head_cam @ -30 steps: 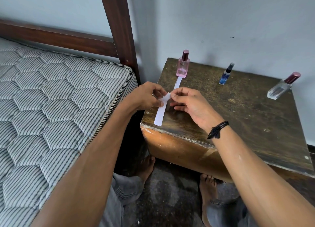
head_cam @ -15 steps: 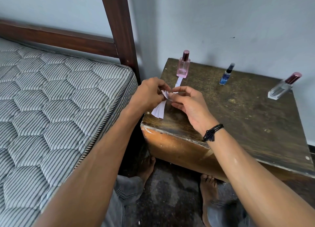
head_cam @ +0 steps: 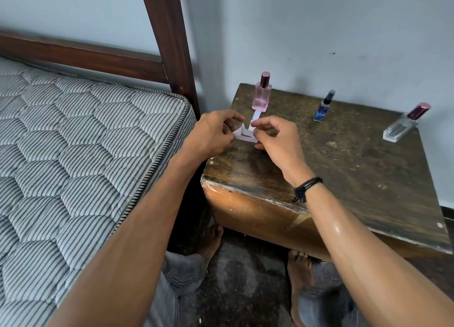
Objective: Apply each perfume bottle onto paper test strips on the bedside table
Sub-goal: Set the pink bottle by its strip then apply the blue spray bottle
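Both hands pinch white paper strips (head_cam: 243, 137) just above the left part of the worn wooden bedside table (head_cam: 356, 169). My left hand (head_cam: 212, 136) grips their left end, my right hand (head_cam: 272, 137) their right end, and the strips fan apart between them. Another white strip (head_cam: 255, 116) lies flat on the table in front of the pink perfume bottle (head_cam: 262, 94), which stands upright at the back left. A small blue spray bottle (head_cam: 323, 106) stands mid-back. A clear bottle with a maroon cap (head_cam: 405, 122) stands at the back right.
A bed with a striped quilted mattress (head_cam: 73, 154) and a dark wooden post (head_cam: 169, 39) is close on the left of the table. A pale wall (head_cam: 319, 31) rises behind. My bare feet (head_cam: 298, 272) rest on the dark floor below the table's front edge.
The long strip that hung from my fingers has been drawn up and spread between the two hands. Both hands have shifted slightly toward the pink bottle.
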Demonstrator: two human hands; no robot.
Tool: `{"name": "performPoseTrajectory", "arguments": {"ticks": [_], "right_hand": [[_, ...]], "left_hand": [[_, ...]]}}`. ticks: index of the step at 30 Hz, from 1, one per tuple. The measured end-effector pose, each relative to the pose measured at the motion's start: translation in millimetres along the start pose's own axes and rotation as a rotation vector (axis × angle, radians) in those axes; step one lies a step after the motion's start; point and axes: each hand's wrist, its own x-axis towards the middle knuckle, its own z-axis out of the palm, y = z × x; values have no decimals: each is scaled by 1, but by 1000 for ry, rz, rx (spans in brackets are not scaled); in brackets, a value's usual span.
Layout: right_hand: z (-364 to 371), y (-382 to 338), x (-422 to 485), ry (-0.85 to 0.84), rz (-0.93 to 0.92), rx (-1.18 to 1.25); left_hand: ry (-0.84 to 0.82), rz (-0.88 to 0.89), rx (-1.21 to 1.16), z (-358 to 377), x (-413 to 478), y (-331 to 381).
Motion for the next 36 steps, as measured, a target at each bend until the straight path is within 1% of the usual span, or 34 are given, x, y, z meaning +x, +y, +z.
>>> {"name": "performPoseTrajectory", "arguments": {"ticks": [2,6,12,18,24,28,31,36], "right_hand": [[-2,0,1,-41,16,35],[-2,2,2,-116,8,21],[0,0,0,-139,-32,-18],[5,5,0,-76,-68,-125],[5,1,-2,-115,-146,-192],[5,5,1,-42,-153,-216],[0,5,2,15,-110,-203],[-4,2,2,43,-65,-165]], "left_hand": [[18,0,-34,-1,1,0],[61,-8,-89,-2,1,1],[106,-47,-75,-2,2,1],[125,-98,-104,-2,3,0],[131,-160,-115,-2,2,-2],[166,-228,-138,-3,2,-5],[143,-280,-136,-5,2,-1],[48,-324,-161,-3,2,0]]}}
